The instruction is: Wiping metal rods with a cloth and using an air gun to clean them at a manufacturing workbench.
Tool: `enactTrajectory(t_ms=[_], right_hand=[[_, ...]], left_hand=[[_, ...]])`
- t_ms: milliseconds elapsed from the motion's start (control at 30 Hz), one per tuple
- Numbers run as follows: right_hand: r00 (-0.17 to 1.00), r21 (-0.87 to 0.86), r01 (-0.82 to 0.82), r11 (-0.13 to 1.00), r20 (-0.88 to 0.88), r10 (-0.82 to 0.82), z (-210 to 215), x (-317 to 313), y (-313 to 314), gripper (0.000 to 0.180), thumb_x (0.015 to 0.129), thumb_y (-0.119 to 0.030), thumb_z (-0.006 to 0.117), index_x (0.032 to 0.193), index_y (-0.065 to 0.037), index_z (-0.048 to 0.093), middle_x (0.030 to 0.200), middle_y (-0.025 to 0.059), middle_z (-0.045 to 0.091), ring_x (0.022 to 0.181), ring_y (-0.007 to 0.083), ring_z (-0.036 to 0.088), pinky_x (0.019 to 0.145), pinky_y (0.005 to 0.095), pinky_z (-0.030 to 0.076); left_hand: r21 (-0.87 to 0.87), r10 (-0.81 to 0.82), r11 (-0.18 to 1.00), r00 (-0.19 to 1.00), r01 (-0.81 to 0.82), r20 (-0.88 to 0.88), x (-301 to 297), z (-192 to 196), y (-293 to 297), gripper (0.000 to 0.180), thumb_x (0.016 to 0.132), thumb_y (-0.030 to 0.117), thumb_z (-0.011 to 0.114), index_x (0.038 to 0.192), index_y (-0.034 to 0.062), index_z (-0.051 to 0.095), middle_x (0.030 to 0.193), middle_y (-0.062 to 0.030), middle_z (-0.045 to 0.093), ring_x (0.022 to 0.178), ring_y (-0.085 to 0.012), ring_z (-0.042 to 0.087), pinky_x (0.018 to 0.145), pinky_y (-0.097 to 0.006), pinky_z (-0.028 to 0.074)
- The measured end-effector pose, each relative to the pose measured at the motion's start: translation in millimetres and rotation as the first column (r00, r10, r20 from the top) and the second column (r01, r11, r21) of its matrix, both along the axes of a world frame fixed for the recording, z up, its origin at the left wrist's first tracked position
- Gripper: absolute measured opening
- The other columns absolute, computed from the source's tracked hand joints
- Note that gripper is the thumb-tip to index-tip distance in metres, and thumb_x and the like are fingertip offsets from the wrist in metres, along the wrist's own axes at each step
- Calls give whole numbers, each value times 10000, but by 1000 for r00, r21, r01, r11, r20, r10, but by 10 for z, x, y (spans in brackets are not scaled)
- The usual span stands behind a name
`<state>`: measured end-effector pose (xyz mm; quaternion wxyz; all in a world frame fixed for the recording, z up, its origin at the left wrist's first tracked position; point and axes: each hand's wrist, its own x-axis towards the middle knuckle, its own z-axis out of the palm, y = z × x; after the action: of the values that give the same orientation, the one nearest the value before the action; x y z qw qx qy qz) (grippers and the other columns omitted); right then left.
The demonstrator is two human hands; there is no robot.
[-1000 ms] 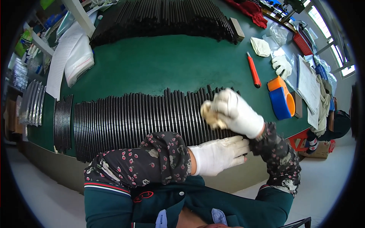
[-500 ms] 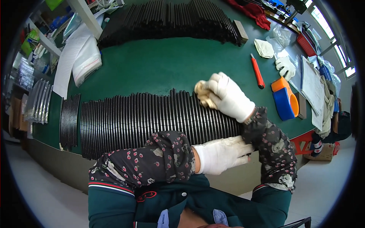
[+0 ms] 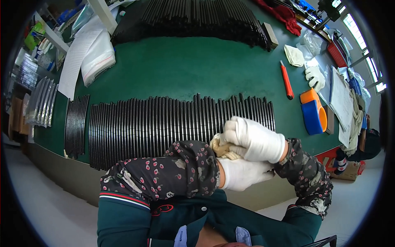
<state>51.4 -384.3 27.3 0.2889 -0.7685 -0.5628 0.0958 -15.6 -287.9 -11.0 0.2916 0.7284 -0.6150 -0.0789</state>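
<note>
One row of black rods (image 3: 164, 127), near side of green desk (image 3: 164, 70). Right hand (image 3: 257, 140): fingers curled round tan cloth (image 3: 218, 145), now drawn from the rods' far ends toward their near ends. Left hand (image 3: 242, 176): partly covered, finger spread not tellable.

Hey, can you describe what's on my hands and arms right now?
Your left hand and right hand each wear a short, plain white glove ending at the wrist. Both forearms have dark sleeve covers with gathered cuffs, printed with small pinkish-red motifs and larger pale shapes. Above the left one, a dark green shirt sleeve shows red and white trim.
</note>
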Motion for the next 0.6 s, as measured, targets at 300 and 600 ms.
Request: enactTrajectory(t_ms=[300, 600], right_hand=[[995, 79, -86, 993, 62, 81, -85, 65, 147, 196, 725, -185, 700, 845, -62, 606, 786, 96, 563, 793, 275, 566, 715, 384, 501], [980, 127, 76, 989, 175, -98, -46, 215, 310, 146, 733, -194, 698, 801, -96, 614, 743, 69, 572, 741, 265, 588, 675, 367, 507]], left_hand=[[-17, 41, 999, 993, -40, 110, 19, 2, 22, 470, 792, 197, 554, 1235, 39, 534, 1339, -164, 468, 1284, -307, 427, 1094, -402, 314], [42, -3, 999, 997, 0, 77, 21, 75, 48, 432, 804, 195, 545, 1219, 78, 523, 1275, -126, 519, 1233, -270, 495, 1047, -402, 380]])
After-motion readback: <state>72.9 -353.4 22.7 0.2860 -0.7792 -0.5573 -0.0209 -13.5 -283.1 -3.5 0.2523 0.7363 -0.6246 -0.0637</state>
